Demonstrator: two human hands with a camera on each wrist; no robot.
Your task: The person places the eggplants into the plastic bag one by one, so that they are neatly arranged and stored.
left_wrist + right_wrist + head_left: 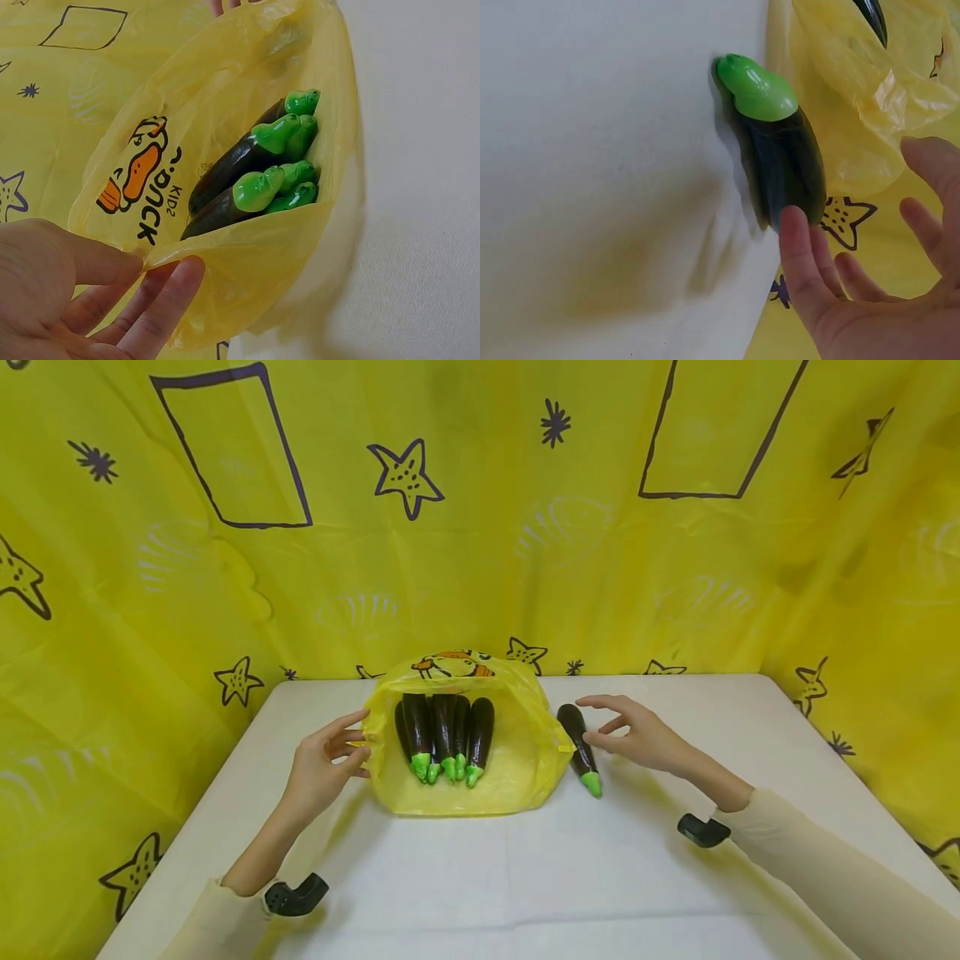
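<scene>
A yellow plastic bag [517, 777] with a duck print lies on its side on the table, its mouth facing me. Several toy eggplants [444, 731], dark purple with bright green caps, lie inside it. At the bag's left rim, my left hand [97, 292] pinches the plastic between thumb and fingers. One more eggplant [780, 157] lies on the table just outside the bag, to its right. Beside that eggplant my right hand [637, 733] holds its fingers and thumb apart with nothing between them. Whether a fingertip touches the eggplant, I cannot tell.
A white-covered table [465, 877] extends under everything. Yellow curtain [480, 552] with starfish drawings surrounds its back and both sides. A dark camera mount [296, 895] sits on the left wrist and another mount [703, 831] on the right.
</scene>
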